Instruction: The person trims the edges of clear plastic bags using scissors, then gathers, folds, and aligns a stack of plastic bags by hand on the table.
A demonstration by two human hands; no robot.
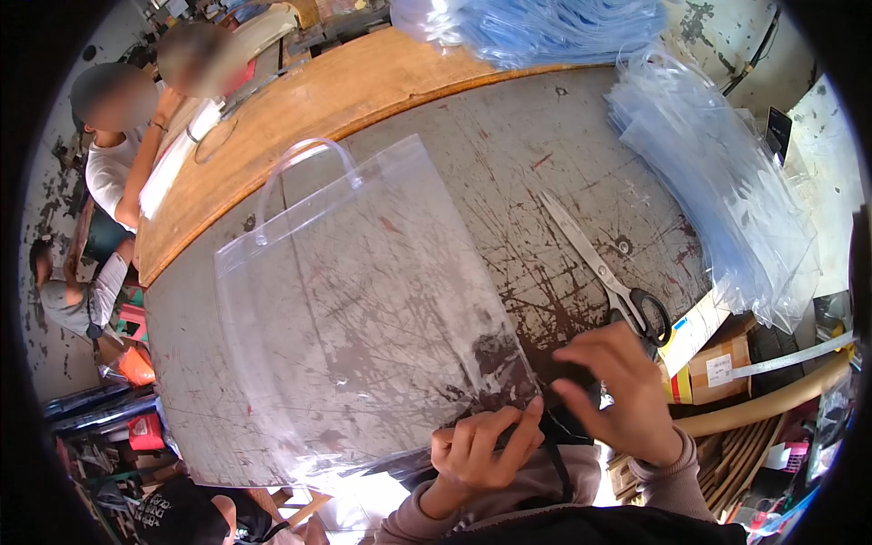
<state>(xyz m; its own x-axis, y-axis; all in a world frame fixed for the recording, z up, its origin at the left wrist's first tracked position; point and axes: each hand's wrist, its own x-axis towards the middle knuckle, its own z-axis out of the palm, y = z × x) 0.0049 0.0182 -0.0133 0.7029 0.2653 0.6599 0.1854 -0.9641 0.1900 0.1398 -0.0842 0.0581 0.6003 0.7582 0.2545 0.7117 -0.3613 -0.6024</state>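
The person's right hand point(627, 391) hovers open, thumb apart, just beside a clear plastic bag point(363, 272) lying flat on a scratched table point(509, 136). The left hand point(486, 445) curls at the bag's near right corner (whether pinching, I cannot tell). A loose hold could let the film slip; a wide sweep could knock the nearby scissors point(604, 272).

We wear dusty-brown sleeves point(670, 474); just above our black cloth point(618, 529), a narrow dark strap point(557, 472) crosses brown fabric point(579, 472).
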